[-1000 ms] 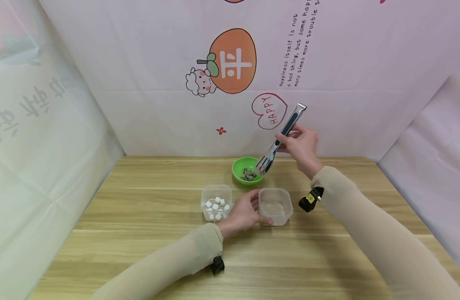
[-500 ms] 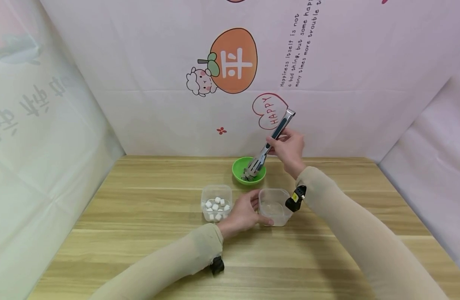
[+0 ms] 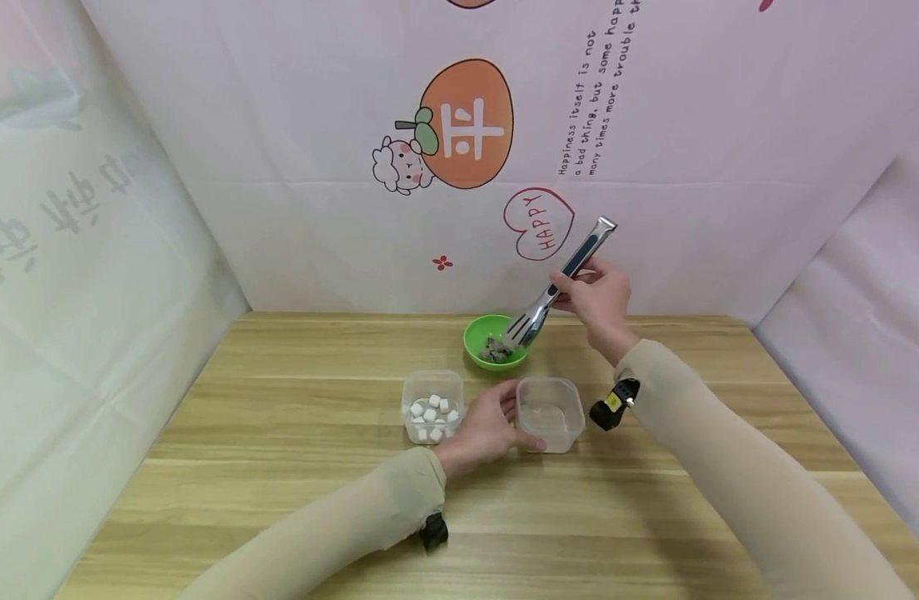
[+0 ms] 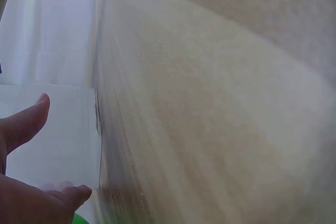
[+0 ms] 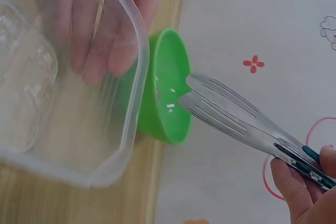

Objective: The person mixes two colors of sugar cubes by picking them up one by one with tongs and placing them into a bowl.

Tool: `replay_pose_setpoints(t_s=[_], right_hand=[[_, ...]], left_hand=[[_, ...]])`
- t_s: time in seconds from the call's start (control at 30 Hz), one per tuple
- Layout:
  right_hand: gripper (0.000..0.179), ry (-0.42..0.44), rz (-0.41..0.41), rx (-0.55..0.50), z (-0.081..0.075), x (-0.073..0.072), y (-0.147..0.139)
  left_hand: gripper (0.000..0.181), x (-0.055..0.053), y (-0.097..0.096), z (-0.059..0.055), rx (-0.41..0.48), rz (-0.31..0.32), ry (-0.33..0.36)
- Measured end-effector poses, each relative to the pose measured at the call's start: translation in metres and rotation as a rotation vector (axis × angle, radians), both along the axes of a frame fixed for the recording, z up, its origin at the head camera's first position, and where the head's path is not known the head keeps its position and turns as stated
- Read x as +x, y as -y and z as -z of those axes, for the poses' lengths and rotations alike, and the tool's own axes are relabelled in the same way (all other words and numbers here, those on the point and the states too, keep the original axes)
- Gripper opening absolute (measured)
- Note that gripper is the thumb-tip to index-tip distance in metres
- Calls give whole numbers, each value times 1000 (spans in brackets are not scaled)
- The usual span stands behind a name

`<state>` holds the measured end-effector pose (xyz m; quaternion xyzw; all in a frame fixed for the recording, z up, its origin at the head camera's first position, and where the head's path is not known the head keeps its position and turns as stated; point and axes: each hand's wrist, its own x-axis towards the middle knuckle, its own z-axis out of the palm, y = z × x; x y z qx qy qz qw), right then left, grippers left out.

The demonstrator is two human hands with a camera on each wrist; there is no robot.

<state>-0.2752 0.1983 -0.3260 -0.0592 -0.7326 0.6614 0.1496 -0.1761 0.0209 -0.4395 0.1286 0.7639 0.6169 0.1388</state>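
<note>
My right hand [image 3: 600, 298] grips metal kitchen tongs [image 3: 571, 271] with dark handle inlays. Their slotted tips reach over the right side of a small green bowl [image 3: 474, 340] at the table's back. Greyish-brown pieces [image 3: 495, 350] lie in the bowl. In the right wrist view the tong tips [image 5: 191, 90] stand slightly apart at the bowl's mouth, with nothing visible between them. My left hand [image 3: 489, 429] holds a clear plastic container [image 3: 567, 417] by its left side, thumb in front and fingers behind. Nothing shows inside that container.
Left of my left hand stands another clear container [image 3: 432, 382] with several white cubes [image 3: 431, 414] in it. A wooden table [image 3: 317, 500] carries everything. Printed white cloth [image 3: 317, 233] rises directly behind the table's back edge.
The tongs moved down and left into the bowl, onto the pieces, then drew back up and right to the bowl's right rim. My left hand and both containers have stayed put.
</note>
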Motion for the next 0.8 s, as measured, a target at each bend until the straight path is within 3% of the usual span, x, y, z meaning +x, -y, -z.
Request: replay_pose_setpoints(t_s=[0.33,0.8], right_hand=[[28,-16,-40,4,-13,27,-30],[30,-30,-96,-36,-11,56,-61]], left_hand=[[101,2,-2,-2,1,-3,3],[105,1,-7,-2,4,-12,24]])
